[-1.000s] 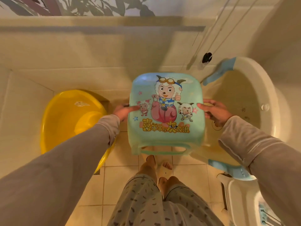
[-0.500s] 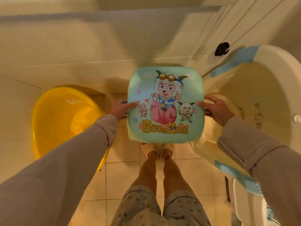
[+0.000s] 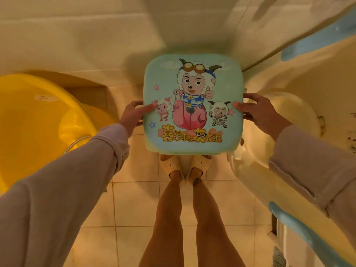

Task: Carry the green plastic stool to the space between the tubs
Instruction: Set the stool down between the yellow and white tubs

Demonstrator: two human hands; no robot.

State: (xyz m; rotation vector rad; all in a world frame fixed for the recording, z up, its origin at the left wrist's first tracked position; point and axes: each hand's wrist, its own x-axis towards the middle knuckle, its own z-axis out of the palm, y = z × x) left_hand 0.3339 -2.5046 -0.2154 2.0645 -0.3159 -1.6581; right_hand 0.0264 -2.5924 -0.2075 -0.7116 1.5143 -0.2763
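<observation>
The green plastic stool (image 3: 192, 78), with a cartoon sheep print on its seat, is held out in front of me, seat up and level. My left hand (image 3: 133, 115) grips its left edge with the thumb lying on the seat. My right hand (image 3: 262, 113) grips the right edge the same way. The stool sits over the strip of tiled floor between the yellow tub (image 3: 38, 120) on the left and the cream baby tub (image 3: 300, 116) with blue trim on the right. Whether its legs touch the floor is hidden beneath the seat.
A tiled wall (image 3: 96, 35) rises right behind the stool. My feet in pale slippers (image 3: 184, 166) stand just behind it on the tiled floor (image 3: 134, 205). A metal shower hose (image 3: 77, 143) crosses the yellow tub's rim.
The stool has gone lower and forward into the gap between the tubs, and its front side is no longer seen. Both hands keep their grip. My head has tipped further down.
</observation>
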